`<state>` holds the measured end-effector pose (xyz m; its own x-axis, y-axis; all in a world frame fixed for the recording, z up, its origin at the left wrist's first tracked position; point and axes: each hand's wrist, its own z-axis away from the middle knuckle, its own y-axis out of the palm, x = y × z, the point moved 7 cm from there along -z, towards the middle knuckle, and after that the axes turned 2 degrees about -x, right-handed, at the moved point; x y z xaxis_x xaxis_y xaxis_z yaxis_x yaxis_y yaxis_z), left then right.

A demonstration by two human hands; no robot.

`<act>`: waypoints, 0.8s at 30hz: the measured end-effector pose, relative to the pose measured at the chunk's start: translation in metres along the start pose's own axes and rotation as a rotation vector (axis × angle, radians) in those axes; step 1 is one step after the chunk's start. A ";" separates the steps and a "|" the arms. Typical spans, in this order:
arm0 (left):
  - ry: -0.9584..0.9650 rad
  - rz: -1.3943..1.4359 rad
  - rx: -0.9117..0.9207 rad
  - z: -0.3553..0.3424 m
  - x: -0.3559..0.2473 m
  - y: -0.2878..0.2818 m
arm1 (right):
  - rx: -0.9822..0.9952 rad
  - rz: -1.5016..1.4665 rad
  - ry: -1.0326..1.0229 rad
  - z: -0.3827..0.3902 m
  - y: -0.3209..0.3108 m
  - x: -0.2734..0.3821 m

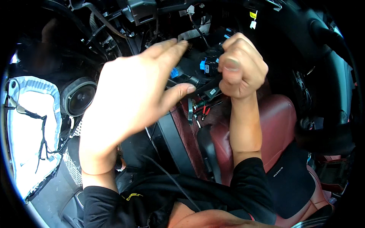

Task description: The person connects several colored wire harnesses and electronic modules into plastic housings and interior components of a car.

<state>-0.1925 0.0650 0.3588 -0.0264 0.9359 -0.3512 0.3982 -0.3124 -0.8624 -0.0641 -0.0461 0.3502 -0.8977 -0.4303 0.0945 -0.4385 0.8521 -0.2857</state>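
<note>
A blue plug [203, 65] lies between parted, empty left fingers [174, 55] and clenched right fingers [239, 48], seemingly nearer the right; any contents there are hidden.

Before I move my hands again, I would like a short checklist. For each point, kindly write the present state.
1. Left hand free: ok; fingers and thumb apart, nothing seen between them.
2. Right hand empty: cannot tell; it is closed in a fist.
3. Red-handled tool out of the hands: ok; it lies apart from both.
4. Blue connector in sight: ok; it shows between the hands.
5. Thin dark cable clear of the body: not ok; it passes in front of the shirt.
</note>
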 end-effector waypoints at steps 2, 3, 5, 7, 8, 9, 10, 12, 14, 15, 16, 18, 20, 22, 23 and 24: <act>0.052 0.165 -0.096 -0.008 -0.012 0.001 | 0.013 0.013 -0.028 0.004 0.003 -0.007; -0.002 0.421 -0.204 -0.015 -0.007 0.006 | -0.003 -0.017 -0.038 0.001 0.008 -0.009; -0.443 1.065 -0.291 -0.031 0.023 0.051 | -0.016 -0.048 -0.047 -0.001 0.010 -0.008; -0.603 1.424 -0.412 -0.051 0.049 0.092 | -0.009 -0.021 0.005 0.002 0.006 -0.010; -0.582 1.398 -0.525 -0.063 0.055 0.100 | -0.007 -0.003 0.018 0.005 0.003 -0.013; -0.639 1.429 -0.577 -0.077 0.062 0.118 | -0.007 0.023 0.031 0.007 -0.002 -0.015; -0.611 1.309 -0.566 -0.088 0.065 0.121 | -0.033 0.005 0.028 0.008 -0.001 -0.014; -0.616 1.024 -0.652 -0.097 0.082 0.122 | -0.049 -0.015 0.004 0.005 0.007 -0.012; -0.658 0.700 -0.826 -0.095 0.097 0.120 | -0.042 -0.007 -0.003 0.002 0.010 -0.010; -0.659 0.750 -0.813 -0.096 0.094 0.120 | -0.043 -0.001 -0.003 0.003 0.008 -0.010; -0.659 0.799 -0.800 -0.096 0.093 0.119 | -0.045 0.004 -0.004 0.004 0.007 -0.009; -0.579 0.568 -0.817 -0.095 0.088 0.105 | -0.041 0.012 -0.005 0.003 0.007 -0.005; -0.526 0.589 -0.773 -0.095 0.089 0.105 | -0.031 0.008 -0.008 0.003 0.010 -0.004; -0.504 0.588 -0.727 -0.093 0.085 0.105 | -0.026 0.020 -0.025 0.005 0.012 -0.004; -0.505 0.571 -0.704 -0.093 0.084 0.104 | -0.025 0.022 -0.022 0.006 0.012 -0.004; -0.506 0.555 -0.684 -0.092 0.084 0.104 | -0.022 0.022 -0.021 0.007 0.013 -0.003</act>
<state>-0.0688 0.1260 0.2738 0.0001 0.4590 -0.8884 0.9074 -0.3733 -0.1928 -0.0666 -0.0356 0.3395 -0.9061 -0.4175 0.0682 -0.4198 0.8676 -0.2666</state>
